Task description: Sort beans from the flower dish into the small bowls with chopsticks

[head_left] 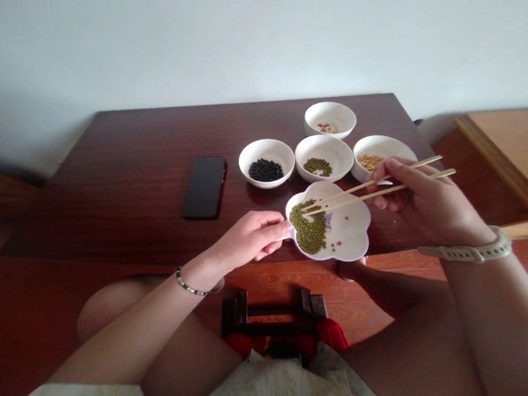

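My left hand (257,235) is closed around the short handle of a white flower-shaped dish (352,233) at the table's near edge. Green mung beans (310,231) are heaped in the dish's left side, with a few loose ones near its middle. My right hand (409,195) grips a pair of wooden chopsticks (354,200); their tips reach into the beans. Just behind the dish stands a white bowl (305,145) with a small pile of mung beans (317,167). My right fingers hide part of another white bowl (395,146) holding yellowish beans (369,163).
A white bowl of black beans (266,170) stands left of the middle bowl. At the back, another bowl (331,113) holds some reddish and pale pieces (326,128). A black phone (204,186) lies on the dark wooden table (132,168). Wooden furniture (522,146) stands at right.
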Action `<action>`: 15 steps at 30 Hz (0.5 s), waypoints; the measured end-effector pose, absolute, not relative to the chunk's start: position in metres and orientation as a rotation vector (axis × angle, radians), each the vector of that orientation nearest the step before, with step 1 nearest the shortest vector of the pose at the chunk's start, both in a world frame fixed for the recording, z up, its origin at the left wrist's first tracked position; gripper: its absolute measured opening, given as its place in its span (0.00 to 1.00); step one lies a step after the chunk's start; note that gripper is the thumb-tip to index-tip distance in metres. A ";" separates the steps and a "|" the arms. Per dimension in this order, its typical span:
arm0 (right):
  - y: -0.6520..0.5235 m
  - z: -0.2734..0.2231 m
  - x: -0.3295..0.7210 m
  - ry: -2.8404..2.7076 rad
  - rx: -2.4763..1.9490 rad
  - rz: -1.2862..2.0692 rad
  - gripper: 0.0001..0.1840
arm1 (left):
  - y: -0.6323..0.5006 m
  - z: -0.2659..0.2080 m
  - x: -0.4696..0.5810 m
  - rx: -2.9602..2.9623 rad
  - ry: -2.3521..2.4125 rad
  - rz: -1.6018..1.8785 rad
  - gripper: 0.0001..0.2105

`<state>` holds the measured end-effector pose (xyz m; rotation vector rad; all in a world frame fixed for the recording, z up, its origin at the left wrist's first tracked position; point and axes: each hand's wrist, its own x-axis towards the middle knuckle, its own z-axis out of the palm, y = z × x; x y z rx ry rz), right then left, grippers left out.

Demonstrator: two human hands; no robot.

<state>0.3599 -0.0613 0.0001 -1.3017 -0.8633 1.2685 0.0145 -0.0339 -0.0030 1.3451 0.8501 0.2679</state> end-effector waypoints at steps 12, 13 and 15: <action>-0.060 0.001 0.361 -0.911 -1.257 1.208 0.17 | -0.034 -0.001 0.015 1.347 0.857 0.256 0.22; -0.060 0.001 0.362 -0.906 -1.261 1.211 0.17 | -0.033 -0.003 0.014 1.347 0.848 0.261 0.21; -0.060 0.001 0.362 -0.887 -1.280 1.223 0.16 | -0.034 -0.008 0.013 1.351 0.831 0.270 0.20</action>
